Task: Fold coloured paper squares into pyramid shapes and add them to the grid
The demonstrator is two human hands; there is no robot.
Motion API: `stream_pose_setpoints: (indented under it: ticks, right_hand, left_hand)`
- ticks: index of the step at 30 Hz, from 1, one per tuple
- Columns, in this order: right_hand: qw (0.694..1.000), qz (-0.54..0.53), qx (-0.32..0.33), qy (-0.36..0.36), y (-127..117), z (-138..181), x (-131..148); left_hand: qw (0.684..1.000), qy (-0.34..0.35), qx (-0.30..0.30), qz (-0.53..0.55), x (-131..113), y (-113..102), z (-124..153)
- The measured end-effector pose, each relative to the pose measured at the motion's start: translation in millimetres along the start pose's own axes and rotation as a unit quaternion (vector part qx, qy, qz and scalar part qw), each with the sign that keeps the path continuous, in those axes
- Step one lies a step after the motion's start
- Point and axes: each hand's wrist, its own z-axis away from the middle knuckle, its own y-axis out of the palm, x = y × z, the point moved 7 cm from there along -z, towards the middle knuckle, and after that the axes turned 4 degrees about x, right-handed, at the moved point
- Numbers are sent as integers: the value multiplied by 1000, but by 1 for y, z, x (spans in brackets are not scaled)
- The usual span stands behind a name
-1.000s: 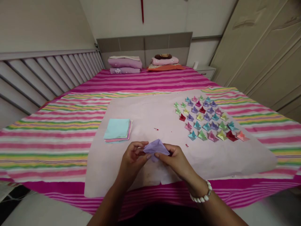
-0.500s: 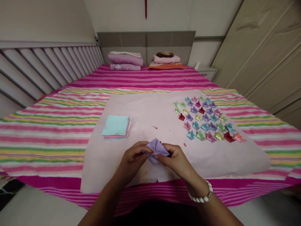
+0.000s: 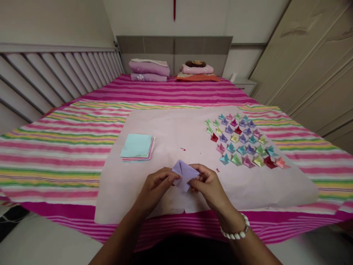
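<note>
A folded piece of purple origami paper [image 3: 185, 174] is held up between both my hands, over the near part of a large pale sheet [image 3: 176, 129]. My left hand [image 3: 157, 184] pinches its left corner between thumb and fingers. On the other side, my right hand [image 3: 207, 183] grips the right edge, with the thumb in front and fingertips partly hidden behind the paper. A white beaded bracelet [image 3: 236, 234] circles my right wrist. To the left lies a stack of square paper [image 3: 137, 146], light blue on top with pink and other colours beneath.
Rows of small folded paper boats [image 3: 242, 139] in many colours stand at the right of the sheet. Tiny red scraps [image 3: 183, 149] lie near the middle. Folded purple bedding [image 3: 149, 70] and a pink pile [image 3: 197, 69] sit by the headboard [image 3: 202, 46].
The purple paper has been turned and now shows a flatter, diamond-like face. My right fingers have shifted along its right edge. The whole view has moved slightly.
</note>
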Motion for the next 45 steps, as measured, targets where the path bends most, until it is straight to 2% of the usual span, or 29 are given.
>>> stream_pose_setpoints:
  ticks: [4, 10, 15, 20, 23, 29, 35, 40, 45]
  right_hand:
    - [999, -22, -10, -42, 1, 3, 1]
    - [997, 11, 29, -65, 2, 6, -2]
    - [993, -3, 69, -95, 6, 7, 4]
    - [990, -9, 86, -115, 7, 6, 6]
    - [990, -10, 86, -111, 6, 6, 5]
    - [988, -8, 119, -95, 11, 7, 2]
    - [988, 93, 34, -117, 8, 5, 10]
    - [979, 139, 10, -149, 5, 5, 14]
    - [976, 148, 9, -158, 3, 5, 15]
  left_hand:
    - [997, -37, -55, 50, 11, -2, -2]
    - [987, -87, -63, 120, 18, 1, -2]
    - [989, -68, -48, 126, 15, 1, -3]
    - [998, -8, 1, 65, 8, 2, -3]
    - [999, -4, 22, 44, 8, 3, -2]
    - [999, -18, -23, 38, 10, 0, -3]
    - [997, -43, -52, 37, 8, 1, -2]
    - [993, -84, -77, 19, 13, -3, 3]
    - [993, -32, -79, -83, 5, -3, 4]
